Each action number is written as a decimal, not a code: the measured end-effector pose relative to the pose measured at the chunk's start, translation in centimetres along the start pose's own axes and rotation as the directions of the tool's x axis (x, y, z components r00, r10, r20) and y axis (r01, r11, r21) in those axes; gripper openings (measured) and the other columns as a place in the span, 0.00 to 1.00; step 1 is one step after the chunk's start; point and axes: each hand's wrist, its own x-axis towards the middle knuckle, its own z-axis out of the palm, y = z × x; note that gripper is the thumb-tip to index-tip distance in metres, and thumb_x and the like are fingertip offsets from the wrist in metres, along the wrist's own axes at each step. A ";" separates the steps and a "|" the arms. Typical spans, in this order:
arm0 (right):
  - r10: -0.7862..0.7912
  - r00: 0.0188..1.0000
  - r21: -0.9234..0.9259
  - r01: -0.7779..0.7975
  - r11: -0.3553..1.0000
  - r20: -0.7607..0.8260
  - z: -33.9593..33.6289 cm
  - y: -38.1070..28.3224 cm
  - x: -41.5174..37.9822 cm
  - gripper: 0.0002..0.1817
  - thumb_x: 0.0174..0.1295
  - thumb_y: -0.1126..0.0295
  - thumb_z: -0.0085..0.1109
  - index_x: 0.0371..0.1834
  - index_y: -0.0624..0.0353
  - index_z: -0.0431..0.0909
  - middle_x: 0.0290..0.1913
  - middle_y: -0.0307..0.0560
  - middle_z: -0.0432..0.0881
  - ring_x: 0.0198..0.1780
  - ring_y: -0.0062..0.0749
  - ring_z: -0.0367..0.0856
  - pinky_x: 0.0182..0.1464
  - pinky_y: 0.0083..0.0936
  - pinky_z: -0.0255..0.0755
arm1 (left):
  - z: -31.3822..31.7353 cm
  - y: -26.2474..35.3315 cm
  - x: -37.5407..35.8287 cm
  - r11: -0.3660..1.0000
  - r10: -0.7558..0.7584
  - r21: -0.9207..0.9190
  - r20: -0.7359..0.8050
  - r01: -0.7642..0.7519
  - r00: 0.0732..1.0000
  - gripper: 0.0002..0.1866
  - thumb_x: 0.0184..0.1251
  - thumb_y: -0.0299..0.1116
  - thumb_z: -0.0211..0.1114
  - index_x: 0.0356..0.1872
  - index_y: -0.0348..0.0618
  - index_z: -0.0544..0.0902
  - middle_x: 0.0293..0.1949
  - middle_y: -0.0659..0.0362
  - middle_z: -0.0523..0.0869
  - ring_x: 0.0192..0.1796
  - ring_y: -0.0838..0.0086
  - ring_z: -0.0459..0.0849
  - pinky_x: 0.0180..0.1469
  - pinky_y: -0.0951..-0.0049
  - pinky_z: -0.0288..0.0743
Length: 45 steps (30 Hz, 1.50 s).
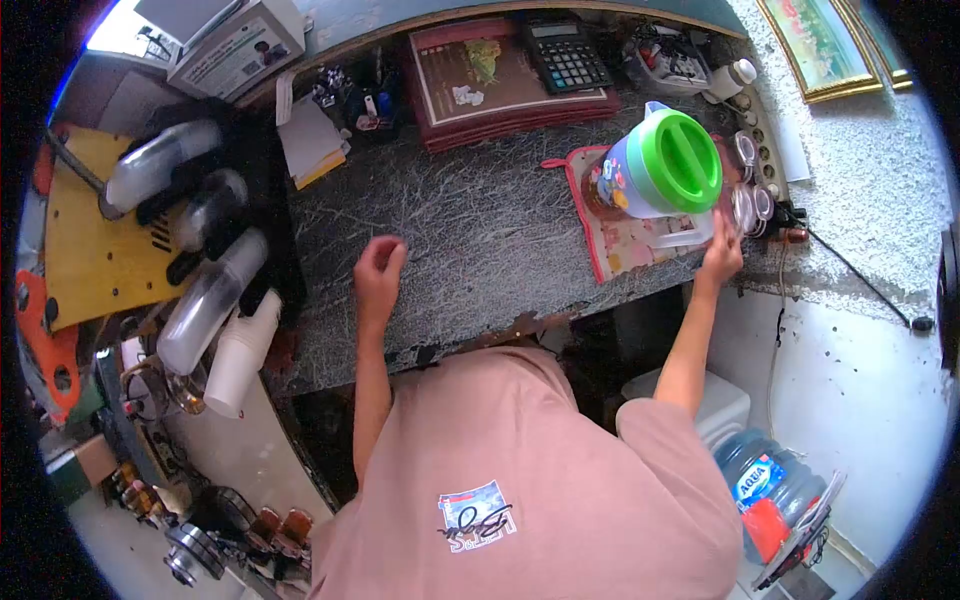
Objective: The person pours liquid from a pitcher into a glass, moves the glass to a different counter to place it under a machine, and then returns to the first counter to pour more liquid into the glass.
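A plastic pitcher [648, 170] with a bright green lid [687, 160] and colourful printed pictures stands on a floral cloth mat [625, 258] with red edging. My right hand [722, 252] is at its pale handle [682, 238], fingers closed around the outer end; part of the grip is hidden. My left hand [378, 285] hovers over the dark, scratched tabletop [460, 235], away from the pitcher. Its fingers curl loosely toward the thumb, and nothing shows in them.
Stacked plastic cups [212, 300] jut from a holder at left. Along the back lie dark red boxes [520, 115], a calculator [568, 55] and a tub of small items [665, 60]. Glass mugs [745, 208] line the right edge. Below right sits a water jug [765, 475].
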 end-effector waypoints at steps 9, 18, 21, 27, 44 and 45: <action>0.501 0.822 0.615 -0.549 0.566 0.272 -8.4 4.4 -17.8 0.21 0.72 0.53 0.59 0.50 0.62 0.83 0.48 0.50 0.88 0.47 0.47 0.89 0.47 0.32 0.84 | 7.5 4.0 2.7 0.990 0.108 0.047 0.364 -0.135 0.925 0.13 0.69 0.34 0.67 0.50 0.40 0.84 0.41 0.58 0.88 0.43 0.73 0.86 0.48 0.71 0.79; 0.342 0.159 0.219 -0.965 -0.144 0.926 -0.8 -5.4 -25.1 0.29 0.71 0.46 0.57 0.59 0.63 0.78 0.57 0.59 0.84 0.52 0.53 0.86 0.53 0.37 0.84 | 8.2 7.4 -0.5 0.931 0.336 -0.150 0.710 -0.334 0.618 0.39 0.55 0.36 0.69 0.72 0.45 0.71 0.69 0.52 0.75 0.72 0.62 0.72 0.71 0.59 0.70; 0.160 -0.040 0.000 -0.971 -0.241 0.986 4.2 -8.1 -25.7 0.29 0.71 0.45 0.57 0.56 0.63 0.79 0.56 0.60 0.85 0.51 0.51 0.87 0.45 0.32 0.86 | 5.6 7.0 -0.8 0.938 0.254 -0.345 0.715 0.014 0.651 0.45 0.46 0.32 0.65 0.74 0.45 0.69 0.72 0.51 0.72 0.75 0.61 0.69 0.73 0.56 0.67; -0.019 -0.349 -0.341 -0.902 -0.265 0.937 12.1 -11.3 -30.1 0.33 0.71 0.40 0.55 0.58 0.62 0.75 0.52 0.57 0.86 0.50 0.42 0.88 0.44 0.31 0.87 | -1.3 8.3 -0.7 0.994 0.054 -0.111 0.487 0.000 0.872 0.47 0.38 0.25 0.56 0.74 0.43 0.68 0.70 0.51 0.74 0.74 0.61 0.70 0.73 0.58 0.68; 0.108 0.204 -0.086 -0.114 0.990 0.973 11.6 -11.0 -29.6 0.36 0.65 0.32 0.57 0.20 0.57 0.73 0.15 0.43 0.70 0.17 0.32 0.70 0.23 0.30 0.64 | -4.4 1.6 0.3 0.945 0.086 -0.325 0.311 0.021 0.947 0.42 0.46 0.24 0.59 0.72 0.43 0.69 0.63 0.54 0.79 0.58 0.70 0.81 0.51 0.73 0.76; -0.136 0.449 0.086 0.130 0.988 0.883 10.0 -11.7 -27.5 0.31 0.66 0.40 0.62 0.20 0.57 0.71 0.15 0.43 0.70 0.17 0.31 0.68 0.23 0.31 0.63 | -4.1 0.6 -0.7 0.982 0.043 -0.187 0.162 -0.012 0.986 0.37 0.52 0.23 0.60 0.70 0.43 0.70 0.59 0.55 0.80 0.57 0.70 0.81 0.52 0.73 0.76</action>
